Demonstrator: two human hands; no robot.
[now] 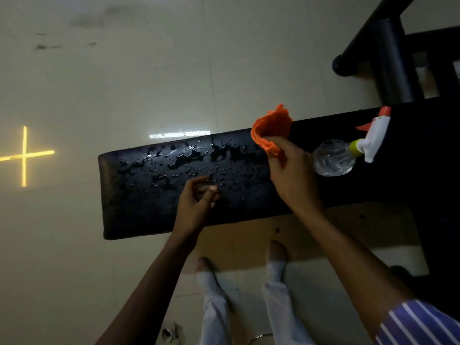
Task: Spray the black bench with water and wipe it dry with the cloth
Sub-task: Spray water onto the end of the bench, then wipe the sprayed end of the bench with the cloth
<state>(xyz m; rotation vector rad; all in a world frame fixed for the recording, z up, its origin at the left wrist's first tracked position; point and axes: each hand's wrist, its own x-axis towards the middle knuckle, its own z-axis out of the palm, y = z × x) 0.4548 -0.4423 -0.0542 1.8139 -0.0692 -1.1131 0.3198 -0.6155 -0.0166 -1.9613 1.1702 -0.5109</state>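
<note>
The black bench (139,195) runs across the middle of the view, its left half covered with shiny water drops and puddles. My right hand (291,175) is above the bench and holds a crumpled orange cloth (271,128) lifted off the surface. My left hand (196,197) hovers over the wet part with curled, parted fingers and holds nothing. A clear spray bottle (336,158) with a white and orange trigger head lies on its side on the bench, just right of my right hand.
Pale tiled floor (124,83) surrounds the bench, with bright light reflections at the left. A black metal frame (388,58) stands at the top right. My own legs and feet (273,257) are on a brown mat below the bench.
</note>
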